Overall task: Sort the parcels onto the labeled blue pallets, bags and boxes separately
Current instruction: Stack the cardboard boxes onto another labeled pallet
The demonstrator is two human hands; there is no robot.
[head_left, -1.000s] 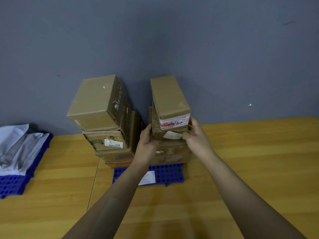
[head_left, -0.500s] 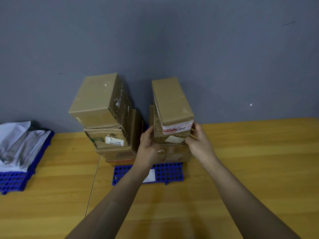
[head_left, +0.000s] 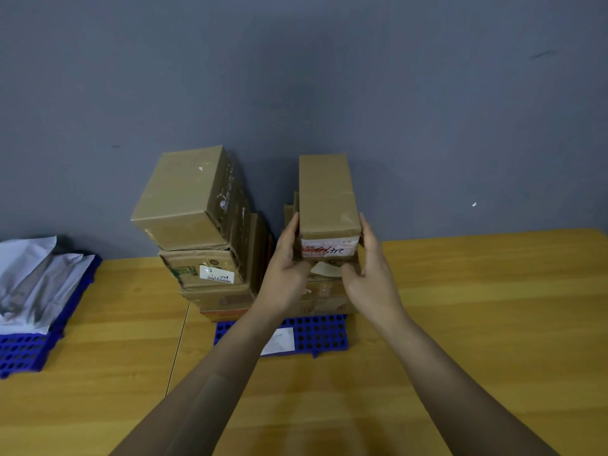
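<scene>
A narrow cardboard box (head_left: 327, 199) with a white and red label tops the right stack of boxes on a blue pallet (head_left: 324, 334). My left hand (head_left: 286, 264) presses its left side and my right hand (head_left: 370, 268) presses its right side, fingers wrapped along the box. A second stack stands to the left on the same pallet, with a large brown box (head_left: 187, 195) on top, slightly tilted. A white paper label (head_left: 279, 340) lies on the pallet's front. At the far left another blue pallet (head_left: 23, 353) carries white and grey parcel bags (head_left: 36, 281).
The pallets sit on a wooden table (head_left: 460, 324) that ends against a grey wall (head_left: 329, 77). A seam (head_left: 176, 350) runs between two table tops, left of the box pallet.
Both hands slid up from the lower boxes to the sides of the top narrow box, which is now squared straighter on its stack. The view shifted slightly.
</scene>
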